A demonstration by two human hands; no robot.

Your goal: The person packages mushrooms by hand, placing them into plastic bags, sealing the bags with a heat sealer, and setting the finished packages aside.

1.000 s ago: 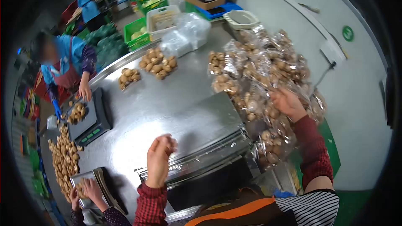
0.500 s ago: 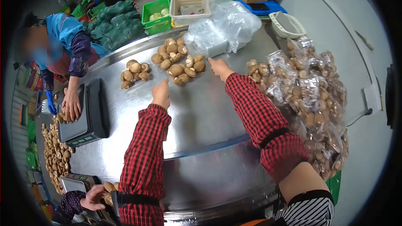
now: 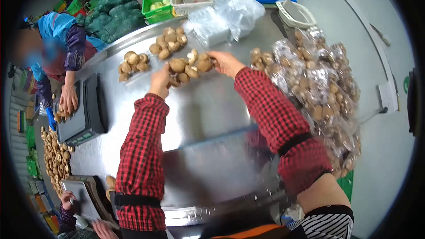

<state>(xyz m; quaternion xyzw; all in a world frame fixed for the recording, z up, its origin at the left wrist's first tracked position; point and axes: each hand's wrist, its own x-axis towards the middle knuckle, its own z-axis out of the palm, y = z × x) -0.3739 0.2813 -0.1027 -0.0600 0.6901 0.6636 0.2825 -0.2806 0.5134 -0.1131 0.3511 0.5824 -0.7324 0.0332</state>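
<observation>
A small pile of brown shiitake mushrooms (image 3: pixel 191 71) sits between my two hands on the metal table (image 3: pixel 208 110). My left hand (image 3: pixel 160 81) closes on the pile's left side, its fingertips partly hidden against the caps. From the right, my right hand (image 3: pixel 225 63) grips a large cap with thumb and fingers. Just behind are a second mushroom pile (image 3: pixel 169 43) and, farther left, a smaller one (image 3: pixel 133 65). Clear plastic bags (image 3: pixel 221 22) lie behind my right hand.
Bagged mushrooms (image 3: pixel 316 84) are heaped at right, below a white basket (image 3: pixel 296 14). At left, a co-worker's hand (image 3: pixel 68 99) rests over a scale (image 3: pixel 90 110) near loose mushrooms (image 3: pixel 55 159). Another person's hand (image 3: pixel 67 199) touches a second scale (image 3: pixel 84 197). Crates (image 3: pixel 156 5) stand behind.
Both my hands have moved in from either side and closed on the mushroom pile. The other person's hand at lower left has moved from mushrooms to the scale. The view has shifted slightly.
</observation>
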